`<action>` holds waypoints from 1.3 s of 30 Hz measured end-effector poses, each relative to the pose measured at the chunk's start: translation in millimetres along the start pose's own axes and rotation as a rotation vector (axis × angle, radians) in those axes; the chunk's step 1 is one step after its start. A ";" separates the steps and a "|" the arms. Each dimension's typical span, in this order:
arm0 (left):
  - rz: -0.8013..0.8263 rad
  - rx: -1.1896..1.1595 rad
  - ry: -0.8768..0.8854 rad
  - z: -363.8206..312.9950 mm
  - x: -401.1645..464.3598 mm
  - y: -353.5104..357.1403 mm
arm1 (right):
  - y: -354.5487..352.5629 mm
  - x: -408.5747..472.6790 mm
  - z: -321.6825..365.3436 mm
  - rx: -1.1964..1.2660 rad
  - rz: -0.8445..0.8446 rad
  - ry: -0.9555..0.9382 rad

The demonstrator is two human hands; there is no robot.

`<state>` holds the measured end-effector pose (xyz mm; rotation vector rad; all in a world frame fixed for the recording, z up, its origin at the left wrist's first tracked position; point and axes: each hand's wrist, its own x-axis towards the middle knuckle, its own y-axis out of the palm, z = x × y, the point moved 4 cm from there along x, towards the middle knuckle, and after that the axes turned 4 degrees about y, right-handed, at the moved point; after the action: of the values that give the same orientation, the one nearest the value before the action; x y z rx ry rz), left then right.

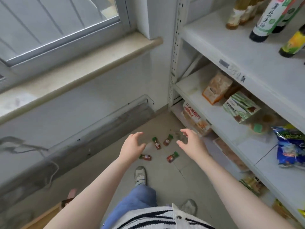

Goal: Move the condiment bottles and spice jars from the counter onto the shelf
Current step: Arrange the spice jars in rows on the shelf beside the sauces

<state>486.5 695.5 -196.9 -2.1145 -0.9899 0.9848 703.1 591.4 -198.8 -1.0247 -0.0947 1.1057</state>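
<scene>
Several small spice jars with green caps and red contents lie on their sides on the floor: one and another further from me, one at the left, one at the right. My left hand hovers above the left jars, fingers spread, holding nothing. My right hand reaches out over the right side, fingers apart and empty. On the top shelf stand tall condiment bottles, a dark one with a green label among them.
A white metal shelf unit fills the right side; its lower shelves hold boxes and a blue snack bag. A windowsill runs along the left wall. My white shoe stands just behind the jars.
</scene>
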 end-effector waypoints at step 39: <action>0.050 -0.858 -1.285 432.3 326.0 525.2 | 572.9 443.3 -271.2 -0.277 0.227 0.222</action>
<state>475.8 762.5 -948.1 -1.9177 -2.2650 2.3596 669.4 797.8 -943.4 -1.4275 0.0502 1.1966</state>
